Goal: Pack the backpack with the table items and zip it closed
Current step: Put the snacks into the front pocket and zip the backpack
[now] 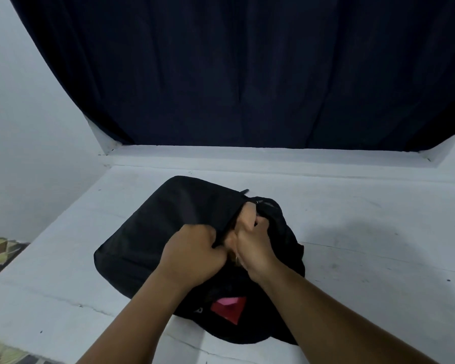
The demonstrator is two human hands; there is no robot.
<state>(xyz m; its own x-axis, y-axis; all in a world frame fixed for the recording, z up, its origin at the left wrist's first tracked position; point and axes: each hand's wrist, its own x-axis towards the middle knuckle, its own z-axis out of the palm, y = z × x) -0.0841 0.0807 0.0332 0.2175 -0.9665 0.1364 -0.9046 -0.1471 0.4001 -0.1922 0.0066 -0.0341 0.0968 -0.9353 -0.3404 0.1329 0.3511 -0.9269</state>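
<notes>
A dark curtain hangs beyond the white table. The black backpack lies near the table's middle, toward its near edge. The left hand and right hand each grip fabric at its opening.

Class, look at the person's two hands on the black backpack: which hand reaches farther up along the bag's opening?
The right hand: it grips fabric higher up the backpack opening, while the left hand grips lower.
</notes>
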